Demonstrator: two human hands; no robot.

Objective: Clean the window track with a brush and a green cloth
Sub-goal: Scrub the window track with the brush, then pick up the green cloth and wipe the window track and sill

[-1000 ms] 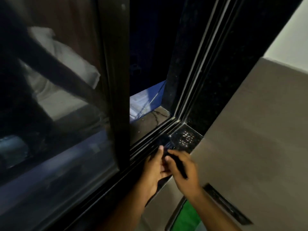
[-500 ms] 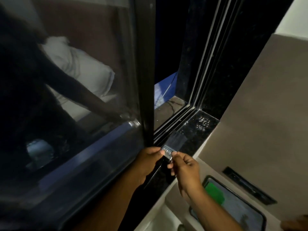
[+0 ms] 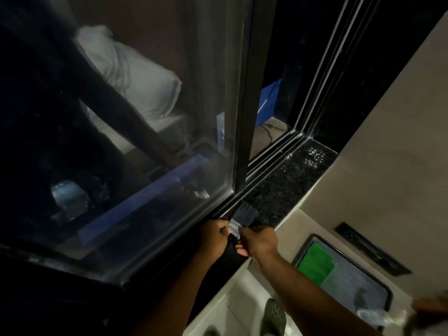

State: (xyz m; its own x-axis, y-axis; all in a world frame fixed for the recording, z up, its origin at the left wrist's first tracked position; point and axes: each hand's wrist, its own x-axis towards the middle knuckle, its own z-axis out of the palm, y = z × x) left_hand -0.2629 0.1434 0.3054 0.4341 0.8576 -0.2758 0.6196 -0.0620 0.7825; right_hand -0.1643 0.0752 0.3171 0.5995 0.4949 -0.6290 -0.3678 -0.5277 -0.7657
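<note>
Both hands closed on brush (image 3: 242, 220): left hand (image 3: 215, 232) at the metal ferrule, right hand (image 3: 259, 241) on what seems the handle, dark bristles on window track (image 3: 269, 154) by the sill; green cloth (image 3: 315, 260) lies apart on a tray (image 3: 378, 284).

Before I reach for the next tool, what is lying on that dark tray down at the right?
On the tray lies the green cloth, folded at its near-left end. The rest shows a pale dotted liner, with a blurred object near the far corner. Whatever lies under the cloth is covered.
</note>
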